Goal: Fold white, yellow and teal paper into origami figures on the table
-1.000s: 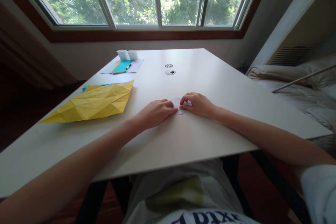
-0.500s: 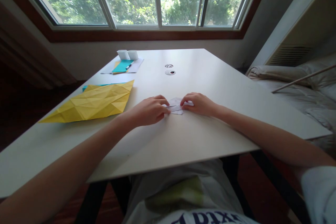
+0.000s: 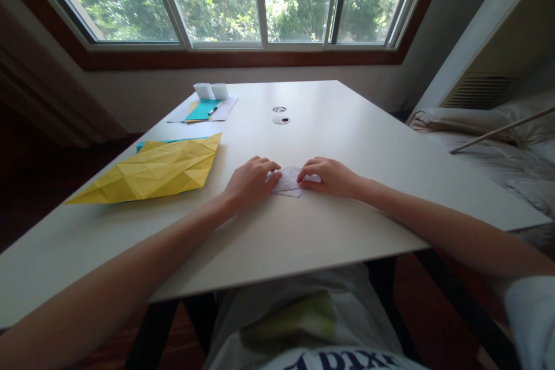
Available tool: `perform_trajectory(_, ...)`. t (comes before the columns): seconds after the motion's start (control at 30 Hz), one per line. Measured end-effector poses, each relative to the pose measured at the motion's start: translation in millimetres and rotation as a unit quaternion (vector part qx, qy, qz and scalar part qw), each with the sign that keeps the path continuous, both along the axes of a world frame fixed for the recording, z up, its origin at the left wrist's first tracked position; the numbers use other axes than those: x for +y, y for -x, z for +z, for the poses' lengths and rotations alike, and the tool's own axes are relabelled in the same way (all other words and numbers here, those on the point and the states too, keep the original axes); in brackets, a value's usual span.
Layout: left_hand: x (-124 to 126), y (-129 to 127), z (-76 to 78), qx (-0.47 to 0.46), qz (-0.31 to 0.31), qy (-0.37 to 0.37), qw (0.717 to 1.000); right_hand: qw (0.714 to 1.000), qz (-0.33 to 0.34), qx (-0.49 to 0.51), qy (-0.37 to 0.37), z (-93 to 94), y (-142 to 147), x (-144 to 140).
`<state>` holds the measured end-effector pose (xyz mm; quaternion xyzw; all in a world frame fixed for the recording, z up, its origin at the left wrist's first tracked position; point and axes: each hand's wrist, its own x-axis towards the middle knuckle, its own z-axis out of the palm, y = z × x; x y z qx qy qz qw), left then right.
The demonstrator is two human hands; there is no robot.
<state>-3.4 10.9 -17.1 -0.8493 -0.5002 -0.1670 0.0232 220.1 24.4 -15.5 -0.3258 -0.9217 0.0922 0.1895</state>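
Note:
A small piece of folded white paper (image 3: 288, 179) lies on the white table (image 3: 269, 237) in front of me, between my two hands. My left hand (image 3: 255, 179) pinches its left end between thumb and fingers. At the paper's right end, the thumb and curled fingers of my right hand (image 3: 327, 176) grip it. Creases and a lower flap show in the middle of the paper; its two ends are partly hidden by my fingers.
Left of my hands lies a large creased yellow paper (image 3: 160, 170), with a blue sheet (image 3: 173, 140) behind it. Farther back are turquoise paper (image 3: 203, 110), a pen (image 3: 214, 110) and two white paper containers (image 3: 203, 91). Round metal fittings (image 3: 281, 120) sit in the tabletop.
The white paper has shifted slightly toward me, and more of its upper part shows. My left fingers have moved up along its left end; my right hand has dropped slightly.

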Motion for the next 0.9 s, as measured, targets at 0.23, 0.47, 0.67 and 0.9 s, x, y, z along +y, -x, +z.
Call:
perform_trajectory(0.23, -1, -4, -3.3, -0.028, 0.003, 0.031, 0.999, 1.000, -0.016, 0.007, -0.004, -1.7, 5, -3)
perform_trajectory(0.47, 3, -1, -6.7, -0.064, -0.036, 0.028, 0.997, 0.997, -0.041, 0.050, -0.036, -5.0, 5, -1)
perform_trajectory(0.67, 4, -2, -9.9, -0.067, -0.052, 0.034, 0.996, 0.996, -0.057, 0.066, -0.026, -12.6, 6, 6)
perform_trajectory(0.9, 5, -5, -10.7, -0.073, -0.061, 0.030, 0.995, 0.997, -0.068, 0.030, -0.012, -17.4, 6, 11)
